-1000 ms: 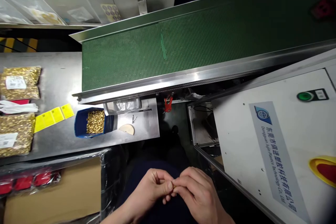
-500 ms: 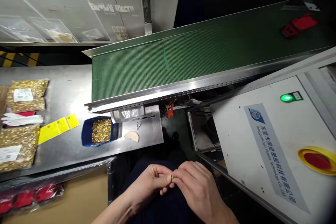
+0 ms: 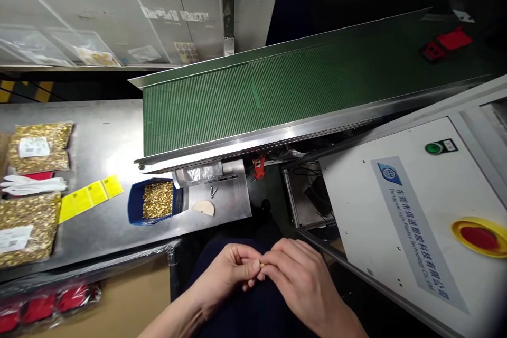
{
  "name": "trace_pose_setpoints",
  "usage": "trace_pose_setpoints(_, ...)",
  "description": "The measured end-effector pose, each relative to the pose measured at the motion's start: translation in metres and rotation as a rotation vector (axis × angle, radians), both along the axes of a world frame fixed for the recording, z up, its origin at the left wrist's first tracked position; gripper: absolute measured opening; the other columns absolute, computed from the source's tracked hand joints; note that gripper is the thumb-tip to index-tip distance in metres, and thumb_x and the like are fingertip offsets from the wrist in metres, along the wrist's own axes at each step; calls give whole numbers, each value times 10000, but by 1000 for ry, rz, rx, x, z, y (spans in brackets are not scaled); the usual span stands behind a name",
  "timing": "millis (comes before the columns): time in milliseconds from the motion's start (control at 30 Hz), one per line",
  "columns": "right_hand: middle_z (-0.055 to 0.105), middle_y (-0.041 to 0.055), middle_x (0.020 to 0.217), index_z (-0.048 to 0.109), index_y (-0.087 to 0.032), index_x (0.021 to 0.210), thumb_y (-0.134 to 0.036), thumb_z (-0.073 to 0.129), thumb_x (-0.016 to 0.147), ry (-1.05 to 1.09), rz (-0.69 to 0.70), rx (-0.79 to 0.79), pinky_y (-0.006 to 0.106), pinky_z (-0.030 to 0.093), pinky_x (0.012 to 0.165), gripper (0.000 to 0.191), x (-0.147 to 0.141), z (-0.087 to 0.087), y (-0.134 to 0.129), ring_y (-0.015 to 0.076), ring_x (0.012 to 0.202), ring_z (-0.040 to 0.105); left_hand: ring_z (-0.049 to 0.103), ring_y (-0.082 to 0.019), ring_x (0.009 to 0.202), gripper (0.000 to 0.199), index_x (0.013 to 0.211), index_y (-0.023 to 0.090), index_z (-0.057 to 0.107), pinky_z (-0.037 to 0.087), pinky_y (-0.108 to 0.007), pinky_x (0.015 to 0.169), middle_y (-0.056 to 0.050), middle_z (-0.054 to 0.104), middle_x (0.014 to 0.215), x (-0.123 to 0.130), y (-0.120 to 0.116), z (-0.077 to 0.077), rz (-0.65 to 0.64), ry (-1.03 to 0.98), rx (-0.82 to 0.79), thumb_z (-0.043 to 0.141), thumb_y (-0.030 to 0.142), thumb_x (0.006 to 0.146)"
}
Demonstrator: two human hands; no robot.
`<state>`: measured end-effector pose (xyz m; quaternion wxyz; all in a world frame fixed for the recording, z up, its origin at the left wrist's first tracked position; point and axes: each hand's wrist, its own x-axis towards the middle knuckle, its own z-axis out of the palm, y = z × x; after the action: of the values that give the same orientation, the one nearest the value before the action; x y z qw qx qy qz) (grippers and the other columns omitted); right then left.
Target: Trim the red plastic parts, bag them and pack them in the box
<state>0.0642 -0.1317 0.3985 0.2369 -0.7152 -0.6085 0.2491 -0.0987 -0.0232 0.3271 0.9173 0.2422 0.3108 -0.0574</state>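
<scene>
My left hand [image 3: 232, 270] and my right hand [image 3: 298, 277] meet above my lap, fingertips pinched together. Between them shows a small brass-coloured metal piece [image 3: 262, 265], mostly covered by the fingers, so its exact kind is hidden. Both hands appear closed on it. Beyond them on the steel table stands a blue bin [image 3: 135, 202], holding many small brass-coloured parts [image 3: 157, 199]. A pale half-round disc [image 3: 204, 207] lies to the right of the bin, close to a small metal bit [image 3: 213, 191].
A green conveyor belt [image 3: 222, 105] crosses behind the table [image 3: 99, 137]. Bags of brass parts [image 3: 39, 145] and yellow labels [image 3: 92, 196] lie at left. Wrapped red pieces [image 3: 43, 309] sit in a lined box below. A white machine panel [image 3: 356, 211] stands at right, with a red device [image 3: 447, 45] up the belt.
The green light on the machine panel was lit and is now dark. The view has shifted slightly; my hands keep the same pinch on the small brass piece.
</scene>
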Motion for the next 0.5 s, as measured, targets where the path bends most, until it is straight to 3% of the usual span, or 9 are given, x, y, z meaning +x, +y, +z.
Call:
trace_pose_setpoints(300,663,16,849,644,-210,1021,-131,536,1016,-40,13,90,346,380,685,134,-4,6,7,175,727,584,442,-73,523,427,777,142,789,266,-227,510,-33,656,699,4,8,7,48,-39,5,905,542,685)
trace_pose_setpoints(500,651,26,820,625,-192,948,-166,465,1026,-140,22,135,353,365,665,180,-1,6,11,183,714,575,376,-79,435,511,692,161,750,219,-239,457,34,498,500,10,15,2,-28,-16,162,874,655,646)
